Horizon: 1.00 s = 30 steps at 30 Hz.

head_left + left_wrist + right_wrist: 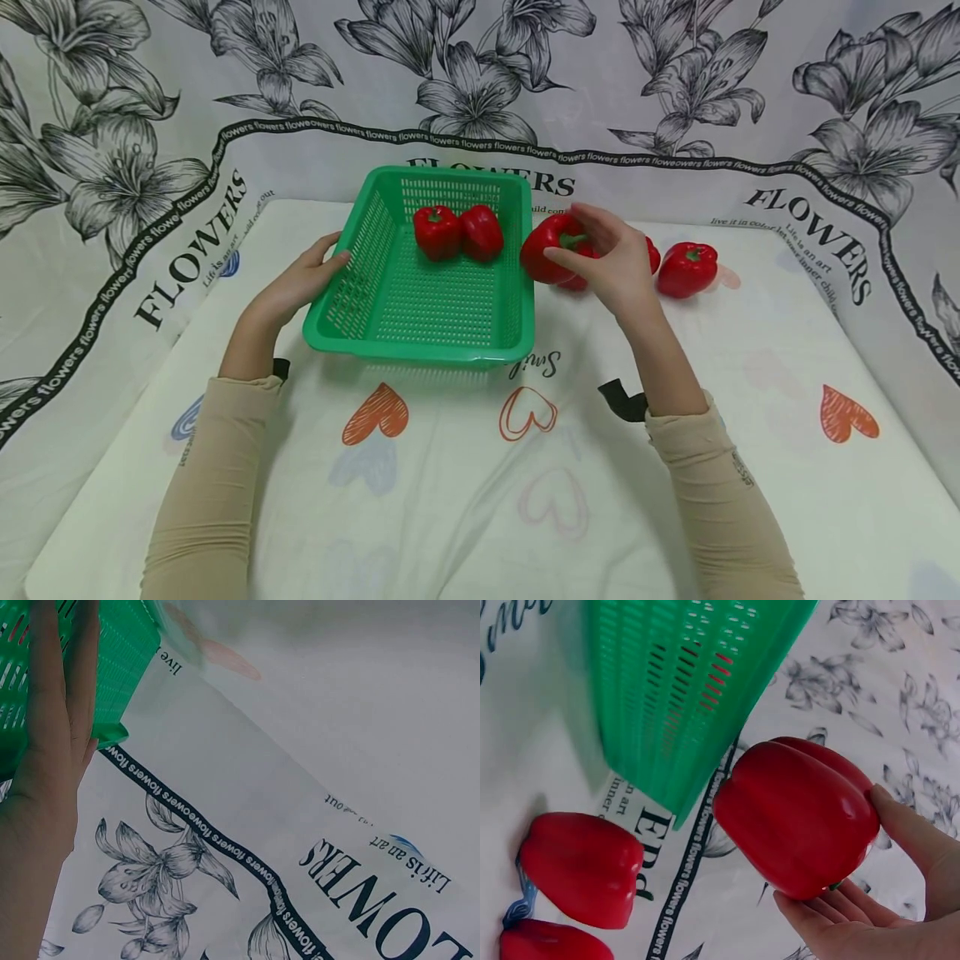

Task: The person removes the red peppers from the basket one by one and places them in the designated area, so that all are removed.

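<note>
My left hand (296, 287) grips the left rim of a green plastic basket (420, 354), thumb over the edge and fingers along the outer wall (120, 667). Inside the basket, toward its far right, two red bell peppers (437, 233) lie side by side. Just outside the right rim, my right hand (618, 258) holds another red bell pepper (799, 817) between thumb and fingertips, raised above the table. Its green stem faces the palm. In the right wrist view, the basket's slotted wall (675, 697) stands beside the held pepper.
On the table right of the basket, a red bell pepper (687, 269) stands beside others partly hidden behind my right hand. A white cloth (465, 492) printed with hearts covers the table. Behind it hangs a flower-patterned cloth (480, 92).
</note>
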{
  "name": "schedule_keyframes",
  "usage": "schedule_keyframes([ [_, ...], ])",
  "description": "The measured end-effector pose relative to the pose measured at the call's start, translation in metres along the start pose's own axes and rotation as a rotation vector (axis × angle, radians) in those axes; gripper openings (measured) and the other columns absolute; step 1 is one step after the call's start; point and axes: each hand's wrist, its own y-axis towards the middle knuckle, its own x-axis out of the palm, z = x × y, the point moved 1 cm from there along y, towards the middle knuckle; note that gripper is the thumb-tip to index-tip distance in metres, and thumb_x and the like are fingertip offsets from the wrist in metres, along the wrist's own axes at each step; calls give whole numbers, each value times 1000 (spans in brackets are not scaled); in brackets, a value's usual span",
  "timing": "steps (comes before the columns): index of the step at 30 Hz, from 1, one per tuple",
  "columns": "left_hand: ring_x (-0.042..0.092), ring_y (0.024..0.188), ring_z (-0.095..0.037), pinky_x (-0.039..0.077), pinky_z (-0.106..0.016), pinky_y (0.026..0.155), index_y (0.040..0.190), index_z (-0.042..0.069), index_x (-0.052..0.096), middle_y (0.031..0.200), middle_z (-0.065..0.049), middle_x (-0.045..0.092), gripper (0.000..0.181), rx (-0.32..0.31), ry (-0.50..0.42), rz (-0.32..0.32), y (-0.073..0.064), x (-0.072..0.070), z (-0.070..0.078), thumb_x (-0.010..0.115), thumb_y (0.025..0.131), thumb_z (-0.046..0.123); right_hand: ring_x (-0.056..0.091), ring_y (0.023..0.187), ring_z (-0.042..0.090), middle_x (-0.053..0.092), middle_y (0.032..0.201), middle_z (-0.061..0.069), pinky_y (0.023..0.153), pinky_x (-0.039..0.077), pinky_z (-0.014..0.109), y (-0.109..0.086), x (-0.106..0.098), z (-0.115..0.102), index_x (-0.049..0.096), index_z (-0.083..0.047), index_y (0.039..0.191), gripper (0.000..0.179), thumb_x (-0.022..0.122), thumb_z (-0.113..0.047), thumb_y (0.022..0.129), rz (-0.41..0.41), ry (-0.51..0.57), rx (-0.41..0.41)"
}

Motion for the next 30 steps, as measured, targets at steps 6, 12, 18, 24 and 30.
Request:
schedule_keyframes([
  [6, 24, 144, -42, 14, -67, 115, 159, 18, 1, 159, -23, 18, 66, -5, 3, 4, 0, -1, -1, 31, 106, 43, 46, 138, 13, 52, 147, -3, 109, 44, 34, -4, -8, 9, 48, -23, 145, 68, 78, -26, 84, 4, -22, 25],
  [12, 19, 147, -42, 13, -67, 115, 159, 17, 1, 161, -21, 14, 67, -1, 7, 10, -1, -2, 0, 32, 106, 43, 44, 140, 15, 50, 149, 0, 108, 44, 37, -7, -12, 21, 45, -21, 147, 69, 77, -24, 85, 13, -49, 58],
  [18, 20, 145, -42, 14, -67, 115, 159, 17, 1, 160, -23, 16, 66, 0, 0, 7, 0, -1, -1, 32, 106, 41, 42, 142, 20, 48, 150, 3, 108, 44, 41, -9, -14, 37, 45, -18, 147, 70, 77, -24, 85, 14, -70, 86],
  [24, 19, 146, -43, 14, -68, 114, 159, 19, 0, 161, -23, 14, 64, -1, -1, 1, 2, -2, -3, 31, 106, 40, 40, 143, 21, 48, 150, 5, 109, 42, 42, -9, -13, 52, 44, -15, 147, 70, 76, -23, 86, 7, -74, 103],
  [30, 17, 147, -42, 14, -67, 115, 159, 19, 1, 162, -21, 12, 65, 7, -5, -2, 1, -1, -2, 32, 106, 41, 37, 145, 24, 47, 151, 5, 109, 42, 44, -10, -11, 64, 42, -15, 149, 72, 77, -23, 86, 0, -111, 121],
])
